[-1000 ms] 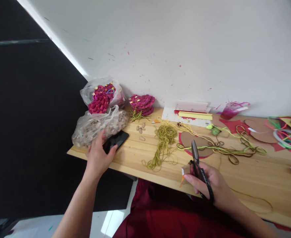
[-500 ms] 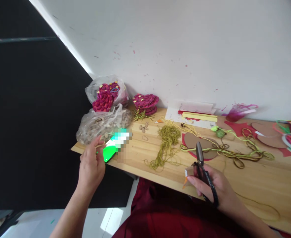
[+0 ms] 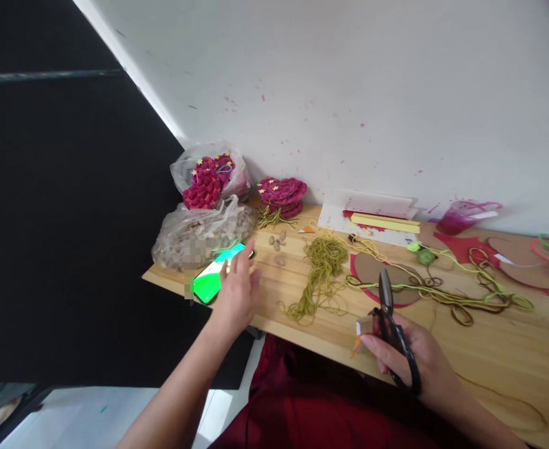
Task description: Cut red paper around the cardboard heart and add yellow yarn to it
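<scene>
In the head view, the left hand point(image 3: 237, 293) hangs over the right part of a phone point(image 3: 209, 285), its fingers parted and slightly bent, gripping nothing; whether a fingertip touches the glass cannot be told. The phone lies near the front edge of the wooden surface point(image 3: 267, 302), its screen lit green and white, just beside a clear plastic bag point(image 3: 174, 240) of pale bits.

The right hand point(image 3: 428, 358) is closed around black-handled scissors point(image 3: 385, 293), blades pointing away from the person, and also pinches a small piece of cardboard point(image 3: 366, 327) with an orange part hanging below.

Between the hands lies a tangle of olive yarn point(image 3: 325, 255), with a few small tan pieces point(image 3: 276, 243) to its left. Beyond the scissors is a cardboard oval point(image 3: 372, 267) edged in red, crossed by green and brown strands. A stack of magenta braided rounds point(image 3: 286, 194) sits near the wall point(image 3: 321, 75).
</scene>
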Tool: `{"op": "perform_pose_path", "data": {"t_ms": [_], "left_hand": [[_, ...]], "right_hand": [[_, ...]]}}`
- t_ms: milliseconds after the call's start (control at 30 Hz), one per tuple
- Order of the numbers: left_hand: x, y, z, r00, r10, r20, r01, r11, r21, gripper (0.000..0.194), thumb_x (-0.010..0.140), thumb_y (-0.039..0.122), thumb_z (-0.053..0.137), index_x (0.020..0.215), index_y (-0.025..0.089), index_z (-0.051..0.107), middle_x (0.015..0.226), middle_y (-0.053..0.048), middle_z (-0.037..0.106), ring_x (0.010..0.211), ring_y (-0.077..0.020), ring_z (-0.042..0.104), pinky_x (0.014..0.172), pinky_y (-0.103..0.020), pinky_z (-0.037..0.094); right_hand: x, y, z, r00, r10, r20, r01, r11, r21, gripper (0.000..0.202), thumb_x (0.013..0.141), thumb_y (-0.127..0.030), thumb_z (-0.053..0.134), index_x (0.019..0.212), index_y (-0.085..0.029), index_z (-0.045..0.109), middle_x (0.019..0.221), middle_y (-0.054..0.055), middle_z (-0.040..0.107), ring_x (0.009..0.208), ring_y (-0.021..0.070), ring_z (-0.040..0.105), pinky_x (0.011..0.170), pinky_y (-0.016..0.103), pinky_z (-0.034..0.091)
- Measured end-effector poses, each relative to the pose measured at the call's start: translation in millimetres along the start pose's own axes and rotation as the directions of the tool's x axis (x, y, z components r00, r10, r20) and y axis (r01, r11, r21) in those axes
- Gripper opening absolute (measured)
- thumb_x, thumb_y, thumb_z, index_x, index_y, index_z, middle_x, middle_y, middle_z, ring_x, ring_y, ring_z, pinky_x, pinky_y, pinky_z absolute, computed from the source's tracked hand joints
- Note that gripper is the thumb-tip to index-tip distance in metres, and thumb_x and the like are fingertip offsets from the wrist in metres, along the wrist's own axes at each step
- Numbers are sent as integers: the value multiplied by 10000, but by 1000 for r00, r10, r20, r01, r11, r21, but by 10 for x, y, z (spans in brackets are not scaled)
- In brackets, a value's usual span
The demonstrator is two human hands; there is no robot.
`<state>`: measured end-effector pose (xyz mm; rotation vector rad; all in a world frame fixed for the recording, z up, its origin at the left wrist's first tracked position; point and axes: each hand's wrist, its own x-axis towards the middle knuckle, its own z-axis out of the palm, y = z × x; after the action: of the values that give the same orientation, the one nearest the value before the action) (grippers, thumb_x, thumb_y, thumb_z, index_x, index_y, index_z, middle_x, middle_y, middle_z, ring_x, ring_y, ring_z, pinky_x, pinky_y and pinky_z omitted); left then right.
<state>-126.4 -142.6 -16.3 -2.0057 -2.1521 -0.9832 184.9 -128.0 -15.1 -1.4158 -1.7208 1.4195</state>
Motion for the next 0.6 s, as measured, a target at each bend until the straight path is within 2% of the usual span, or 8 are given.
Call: {"op": "perform_pose_path", "data": {"t_ms": [67, 133, 233, 300, 400, 500, 533, 600], "left_hand": [[119, 212, 53, 987, 143, -73, -154, 973, -171, 542, 996, 139, 428, 1516, 216, 294, 1433, -174, 564, 1179, -231, 651, 1145, -530, 378], [191, 424, 76, 959, 242, -146, -268, 942, -202, 519, 989, 100, 440, 1482, 233, 350, 1409, -140, 597, 1270, -229, 595, 1194, -538, 305], [203, 669, 96, 933, 322, -160, -356, 885, -300, 468, 977, 89, 487, 1418, 237, 442, 1311, -103, 670, 1230, -216, 613, 1187, -514, 308], [167, 775, 128, 934, 331, -132, -355, 832, -426, 412, 971, 114, 540, 1365, 231, 514, 1212, -77, 717, 1132, -201, 654, 1144, -476, 365], [93, 882, 182, 938, 333, -94, -321, 736, -596, 284, 969, 166, 590, 1248, 204, 629, 1046, -57, 758, 997, -183, 683, 985, -384, 480], [35, 961, 158, 938, 345, -35, -262, 639, -723, 140, 963, 218, 621, 1055, 174, 717, 914, -68, 760, 863, -173, 684, 839, -332, 505], [27, 983, 123, 938, 346, -5, -221, 588, -778, 124, 957, 251, 635, 960, 168, 727, 854, -70, 750, 806, -168, 673, 797, -322, 505], [33, 1014, 25, 924, 373, 86, -82, 413, -907, 294, 959, 356, 629, 738, 171, 687, 708, -66, 699, 692, -154, 635, 708, -301, 501]], "right_hand": [[-4, -20, 0, 1000, -13, -2, 13, 1000, -16, 370, 828, -556, 671, 801, -192, 605, 533, -15, 565, 471, 132, 522, 473, 249, 427], [-11, -25, -4, 1000, -26, 1, 26, 999, -31, 374, 838, -557, 658, 792, -190, 598, 536, -14, 568, 475, 132, 525, 480, 249, 429], [-18, 1, -15, 999, -43, -10, 43, 998, -42, 388, 850, -572, 645, 790, -193, 587, 531, -17, 567, 472, 131, 522, 480, 247, 425], [-18, 32, -20, 999, -44, -13, 44, 998, -44, 390, 855, -575, 642, 797, -194, 584, 538, -16, 575, 476, 132, 530, 482, 244, 427], [-11, 60, -22, 999, -44, -3, 44, 998, -45, 384, 855, -572, 645, 811, -195, 591, 541, -16, 582, 476, 134, 539, 481, 243, 430], [0, 50, -15, 999, -48, -10, 48, 999, -26, 382, 837, -573, 661, 783, -208, 562, 521, -28, 561, 455, 134, 530, 463, 241, 421], [3, 41, -12, 999, -50, -16, 50, 999, -15, 383, 830, -571, 667, 772, -212, 549, 518, -31, 555, 450, 133, 527, 458, 240, 420], [5, 22, -8, 998, -59, -28, 59, 998, 4, 381, 820, -567, 673, 762, -214, 540, 517, -35, 545, 443, 131, 521, 450, 240, 419]]}}
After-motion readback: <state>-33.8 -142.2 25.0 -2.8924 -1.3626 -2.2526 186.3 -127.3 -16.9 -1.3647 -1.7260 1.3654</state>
